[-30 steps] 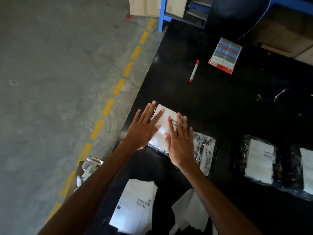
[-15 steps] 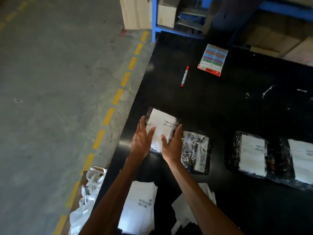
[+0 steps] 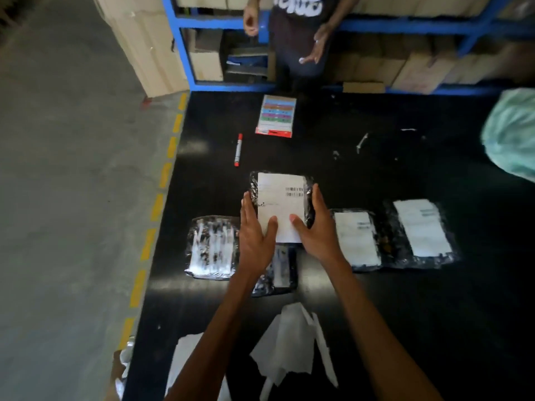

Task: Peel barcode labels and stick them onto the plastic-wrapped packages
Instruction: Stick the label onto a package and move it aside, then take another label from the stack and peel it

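Straight-fingered left hand [image 3: 254, 235] and right hand [image 3: 318, 230] press the labelled package [image 3: 280, 198] between them; two finished packages [image 3: 357, 238] lie at 3 o'clock; glossy package [image 3: 212, 247] at 9 o'clock seems unlabelled.

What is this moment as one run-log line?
labelled package: between hands | left hand: fingers along left side, thumb on label | right hand: mirrored
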Tool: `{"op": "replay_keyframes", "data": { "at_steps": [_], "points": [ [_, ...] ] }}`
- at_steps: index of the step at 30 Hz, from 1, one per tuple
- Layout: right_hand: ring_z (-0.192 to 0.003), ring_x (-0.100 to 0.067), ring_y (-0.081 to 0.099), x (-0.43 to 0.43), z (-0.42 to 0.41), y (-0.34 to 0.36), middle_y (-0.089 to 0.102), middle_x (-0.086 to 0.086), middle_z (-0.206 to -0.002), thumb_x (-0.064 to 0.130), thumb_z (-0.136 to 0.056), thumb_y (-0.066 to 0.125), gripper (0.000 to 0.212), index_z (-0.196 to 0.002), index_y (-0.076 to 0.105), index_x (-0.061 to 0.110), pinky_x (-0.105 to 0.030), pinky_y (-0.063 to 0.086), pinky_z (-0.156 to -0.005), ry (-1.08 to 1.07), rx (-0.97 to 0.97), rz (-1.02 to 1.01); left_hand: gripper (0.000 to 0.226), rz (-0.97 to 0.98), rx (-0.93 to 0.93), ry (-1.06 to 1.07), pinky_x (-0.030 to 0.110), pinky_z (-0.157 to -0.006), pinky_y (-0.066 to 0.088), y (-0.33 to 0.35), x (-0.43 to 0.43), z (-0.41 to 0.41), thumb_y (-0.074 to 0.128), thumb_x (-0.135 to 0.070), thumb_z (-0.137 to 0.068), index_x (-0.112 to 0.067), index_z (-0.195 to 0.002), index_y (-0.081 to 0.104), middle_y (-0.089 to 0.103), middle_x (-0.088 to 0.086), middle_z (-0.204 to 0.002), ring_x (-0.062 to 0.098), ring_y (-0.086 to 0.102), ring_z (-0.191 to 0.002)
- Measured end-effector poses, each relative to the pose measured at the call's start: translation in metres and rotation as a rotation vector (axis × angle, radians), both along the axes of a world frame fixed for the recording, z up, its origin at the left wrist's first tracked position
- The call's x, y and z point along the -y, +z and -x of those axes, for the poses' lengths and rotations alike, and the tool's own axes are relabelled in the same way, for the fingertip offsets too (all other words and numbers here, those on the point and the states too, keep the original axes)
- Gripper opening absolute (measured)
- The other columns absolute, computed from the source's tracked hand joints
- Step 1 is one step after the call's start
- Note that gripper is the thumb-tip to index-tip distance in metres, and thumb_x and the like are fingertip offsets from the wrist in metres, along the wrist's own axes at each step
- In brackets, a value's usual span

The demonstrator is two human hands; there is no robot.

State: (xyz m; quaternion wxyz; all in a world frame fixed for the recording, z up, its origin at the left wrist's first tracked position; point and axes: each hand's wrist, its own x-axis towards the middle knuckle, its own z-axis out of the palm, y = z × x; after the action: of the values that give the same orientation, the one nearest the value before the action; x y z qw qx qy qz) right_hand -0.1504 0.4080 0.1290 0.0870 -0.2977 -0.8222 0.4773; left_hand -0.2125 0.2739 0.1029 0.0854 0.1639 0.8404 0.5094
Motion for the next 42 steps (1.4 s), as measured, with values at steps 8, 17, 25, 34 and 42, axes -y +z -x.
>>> {"op": "replay_keyframes", "data": {
  "at_steps": [8, 17, 25, 34, 42],
  "points": [
    [-0.15, -0.027, 0.025, -0.132, -0.085, -0.015, 0.019, -0.005, -0.166, 0.026, -0.094, 0.066, 0.094, -0.16, -0.001, 0.024, -0.046, 0.026, -0.121, -0.116, 0.176, -0.056, 0.104, -0.002, 0.165, -0.244, 0.053, -0.114, 0.038, -0.025, -0.123, -0.067, 0.068, -0.045, -0.078, -0.021, -0.158, 0.007, 0.029, 0.007, -0.162, 0.024, 0.033, -0.147],
    [-0.151, -0.029, 0.023, -0.18, -0.101, -0.062, 0.014, -0.004, -0.167, 0.022, -0.096, 0.063, 0.091, -0.16, -0.003, 0.022, -0.044, 0.026, -0.121, -0.001, 0.372, -0.043, 0.111, 0.08, 0.3, -0.306, 0.002, -0.088, 0.044, -0.07, -0.152, -0.101, 0.085, -0.031, -0.075, -0.023, -0.158, 0.012, 0.049, -0.003, -0.148, 0.009, 0.053, -0.126],
    [-0.153, -0.031, 0.016, -0.166, -0.107, -0.069, 0.002, -0.012, -0.168, 0.018, -0.098, 0.058, 0.078, -0.16, 0.009, 0.02, -0.038, 0.023, -0.12, 0.014, 0.377, -0.266, 0.117, 0.211, 0.185, -0.361, 0.049, -0.11, 0.044, -0.08, -0.148, -0.098, 0.08, -0.051, -0.071, -0.028, -0.157, 0.004, 0.031, 0.003, -0.161, 0.023, 0.037, -0.145],
    [-0.132, -0.03, 0.05, -0.024, -0.12, -0.041, 0.054, -0.014, -0.144, 0.015, -0.092, 0.06, 0.05, -0.141, 0.053, 0.009, -0.039, 0.039, -0.111, -0.085, 0.057, -0.38, 0.089, 0.247, -0.056, -0.383, 0.035, -0.121, 0.025, -0.034, -0.029, -0.103, 0.077, -0.02, -0.08, -0.014, -0.155, 0.029, 0.03, 0.008, -0.161, 0.021, 0.028, -0.149],
    [-0.098, -0.022, 0.07, 0.122, -0.133, -0.074, 0.074, -0.004, -0.107, 0.017, -0.088, 0.063, 0.028, -0.115, 0.071, 0.016, -0.031, 0.055, -0.088, 0.181, 0.173, -0.129, 0.053, 0.342, 0.122, 0.091, 0.033, -0.101, 0.046, -0.052, 0.179, -0.135, 0.074, -0.023, -0.072, -0.008, -0.121, 0.067, 0.067, 0.014, -0.122, 0.033, 0.063, -0.115]
  ]
}}
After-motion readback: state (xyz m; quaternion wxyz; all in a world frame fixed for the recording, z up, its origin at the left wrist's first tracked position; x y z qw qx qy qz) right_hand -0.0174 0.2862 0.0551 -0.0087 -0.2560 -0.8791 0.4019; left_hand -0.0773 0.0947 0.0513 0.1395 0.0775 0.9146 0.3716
